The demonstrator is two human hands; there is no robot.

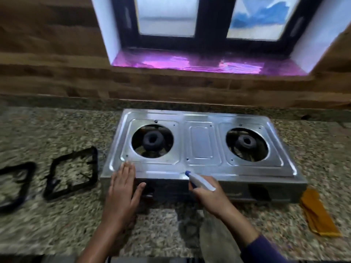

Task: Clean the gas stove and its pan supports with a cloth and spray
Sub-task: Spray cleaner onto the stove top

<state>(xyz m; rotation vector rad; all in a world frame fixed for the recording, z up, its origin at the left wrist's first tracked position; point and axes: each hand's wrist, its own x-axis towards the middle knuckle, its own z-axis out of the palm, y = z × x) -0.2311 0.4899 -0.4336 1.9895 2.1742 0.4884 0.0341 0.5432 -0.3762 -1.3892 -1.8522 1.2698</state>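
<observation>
The stove (201, 149) sits on the counter (57, 224) and serves as the reference for everything else. It is a stiff, shiny steel box, probably light enough to slide on the stone and slick once wet, so it is best steadied at a front corner or edge, away from the open burner holes.

The left hand (122, 190) does that. It lies flat on the stove's front left corner with its fingers straight and together on the top sheet. The thumb is spread wide over the front face, and the hand grasps nothing.

The right hand (209, 196), at the middle of the stove's front edge, is curled round a spray bottle (201, 180). The bottle's blue nozzle points over the top sheet. It looks like light plastic, easy to hold by the neck, but whether a finger is on the trigger is too blurred to tell.

The pan supports (95, 164), rigid dark frames, lie on the counter left of the stove and can be lifted by any bar. A soft folded cloth (317, 213) lies by the stove's front right corner.
</observation>
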